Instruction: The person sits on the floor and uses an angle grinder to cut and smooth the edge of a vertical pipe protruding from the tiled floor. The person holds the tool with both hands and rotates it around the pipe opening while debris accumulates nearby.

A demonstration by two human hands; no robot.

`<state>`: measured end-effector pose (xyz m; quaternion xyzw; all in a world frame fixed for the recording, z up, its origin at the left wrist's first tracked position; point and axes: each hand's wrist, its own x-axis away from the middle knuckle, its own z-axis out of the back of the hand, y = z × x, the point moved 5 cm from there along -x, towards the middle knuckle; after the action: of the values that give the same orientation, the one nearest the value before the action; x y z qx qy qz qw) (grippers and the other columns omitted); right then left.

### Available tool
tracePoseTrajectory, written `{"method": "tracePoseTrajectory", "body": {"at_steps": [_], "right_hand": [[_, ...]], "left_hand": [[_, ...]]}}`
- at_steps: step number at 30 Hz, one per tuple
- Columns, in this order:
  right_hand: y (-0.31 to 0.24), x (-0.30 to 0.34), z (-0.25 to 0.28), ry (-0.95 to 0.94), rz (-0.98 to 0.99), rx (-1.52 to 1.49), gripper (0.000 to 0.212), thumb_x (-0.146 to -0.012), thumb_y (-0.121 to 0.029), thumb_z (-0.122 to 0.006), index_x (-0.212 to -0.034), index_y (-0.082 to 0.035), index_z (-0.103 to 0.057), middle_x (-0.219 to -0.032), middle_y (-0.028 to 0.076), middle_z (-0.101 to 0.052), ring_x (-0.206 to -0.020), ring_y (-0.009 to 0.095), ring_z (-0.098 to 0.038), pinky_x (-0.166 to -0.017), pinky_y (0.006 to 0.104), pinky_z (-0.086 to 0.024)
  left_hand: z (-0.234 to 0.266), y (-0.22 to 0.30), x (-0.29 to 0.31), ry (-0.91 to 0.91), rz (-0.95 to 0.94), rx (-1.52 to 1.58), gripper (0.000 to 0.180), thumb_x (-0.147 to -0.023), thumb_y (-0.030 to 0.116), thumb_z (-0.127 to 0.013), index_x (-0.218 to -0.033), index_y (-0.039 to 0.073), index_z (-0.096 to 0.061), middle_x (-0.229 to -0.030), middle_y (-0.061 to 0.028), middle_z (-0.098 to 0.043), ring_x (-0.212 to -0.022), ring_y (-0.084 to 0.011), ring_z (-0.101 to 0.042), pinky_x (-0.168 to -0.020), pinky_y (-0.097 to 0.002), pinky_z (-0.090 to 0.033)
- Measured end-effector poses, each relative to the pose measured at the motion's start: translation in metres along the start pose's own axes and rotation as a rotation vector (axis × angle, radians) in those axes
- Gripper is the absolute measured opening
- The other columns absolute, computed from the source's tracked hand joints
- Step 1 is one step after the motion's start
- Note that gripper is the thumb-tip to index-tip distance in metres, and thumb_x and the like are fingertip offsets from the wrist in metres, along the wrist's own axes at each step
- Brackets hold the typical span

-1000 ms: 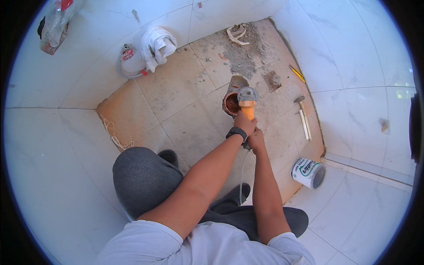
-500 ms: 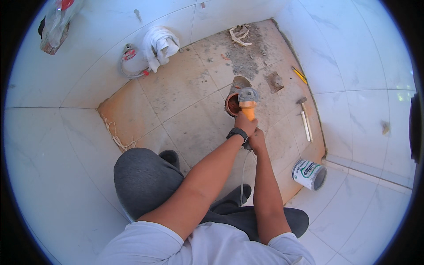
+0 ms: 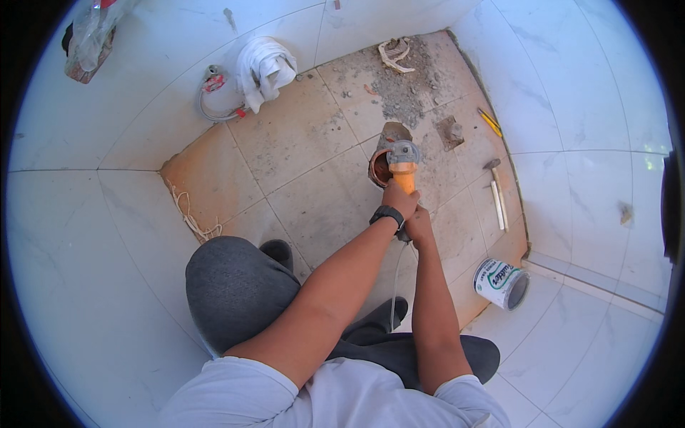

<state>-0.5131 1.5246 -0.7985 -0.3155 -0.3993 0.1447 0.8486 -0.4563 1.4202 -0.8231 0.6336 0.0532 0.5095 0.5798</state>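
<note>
- Power tool, orange with a grey head (image 3: 404, 178): at the right edge of an orange-brown pipe mouth (image 3: 381, 170); its head hides part of the rim, and we cannot tell whether the two touch.
- Left hand (image 3: 402, 200): fingers wrapped round the orange body, wristwatch (image 3: 387, 215) behind.
- Right hand (image 3: 419, 225): closed round the tool's rear end, mostly hiding it.
- Pale cable (image 3: 396, 285): runs from the tool toward a dark shoe (image 3: 389, 314).
- Beyond the pipe, we list grey rubble (image 3: 404, 96) and an off-white curled strip (image 3: 396, 64).
- Right of the tool: a square hole (image 3: 449, 133) broken in the floor tiles (image 3: 307, 171), a yellow tool (image 3: 491, 123), a hammer (image 3: 492, 164), and a white bar (image 3: 496, 205) beside its handle.
- Lower right: a tilted can (image 3: 501, 283).
- Upper left: a bundled white cloth (image 3: 265, 70) near the wall.
- Left: a tangled pale cord (image 3: 189, 217).
</note>
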Motion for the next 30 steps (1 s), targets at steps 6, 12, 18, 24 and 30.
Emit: {"method": "tracePoseTrajectory", "body": {"at_steps": [6,12,18,24,30], "right_hand": [[-0.004,0.000,-0.002,0.009,-0.001,-0.016,0.044,-0.093,-0.030,-0.066,-0.112,0.009,-0.067,-0.096,0.014,-0.073,-0.084,0.016,-0.065,-0.073,0.0332,-0.051],[0.004,-0.006,-0.003,-0.027,0.003,0.014,0.047,-0.095,-0.031,-0.064,-0.118,0.010,-0.066,-0.103,0.016,-0.074,-0.089,0.017,-0.066,-0.077,0.0333,-0.052],[0.012,-0.011,-0.003,-0.044,0.011,0.024,0.047,-0.095,-0.031,-0.064,-0.119,0.011,-0.066,-0.104,0.016,-0.074,-0.090,0.017,-0.066,-0.077,0.0327,-0.052],[0.011,-0.010,-0.007,-0.058,0.022,-0.004,0.049,-0.096,-0.031,-0.063,-0.119,0.012,-0.065,-0.104,0.015,-0.074,-0.091,0.017,-0.066,-0.078,0.0324,-0.052],[0.005,-0.004,-0.007,-0.054,-0.002,-0.001,0.051,-0.096,-0.034,-0.064,-0.118,0.012,-0.066,-0.103,0.016,-0.073,-0.089,0.017,-0.065,-0.077,0.0330,-0.052]], "left_hand": [[0.003,0.001,0.001,0.006,0.009,0.001,0.068,-0.080,0.037,-0.082,-0.119,-0.008,-0.049,-0.113,-0.0328,-0.068,-0.109,-0.0464,-0.067,-0.093,-0.0480,-0.055],[0.005,0.001,0.001,0.007,0.028,-0.005,0.069,-0.080,0.037,-0.082,-0.120,-0.008,-0.048,-0.116,-0.0337,-0.067,-0.111,-0.0460,-0.067,-0.094,-0.0479,-0.055],[0.005,-0.001,0.002,-0.003,0.055,0.011,0.071,-0.081,0.037,-0.082,-0.122,-0.009,-0.048,-0.117,-0.0345,-0.066,-0.112,-0.0464,-0.066,-0.095,-0.0474,-0.054],[0.004,-0.004,0.000,0.026,0.025,0.007,0.073,-0.081,0.037,-0.081,-0.124,-0.010,-0.047,-0.117,-0.0352,-0.066,-0.113,-0.0470,-0.066,-0.096,-0.0475,-0.054],[0.005,-0.006,0.000,0.012,0.045,-0.003,0.074,-0.081,0.037,-0.081,-0.126,-0.011,-0.047,-0.118,-0.0356,-0.066,-0.113,-0.0469,-0.066,-0.096,-0.0475,-0.054]]}}
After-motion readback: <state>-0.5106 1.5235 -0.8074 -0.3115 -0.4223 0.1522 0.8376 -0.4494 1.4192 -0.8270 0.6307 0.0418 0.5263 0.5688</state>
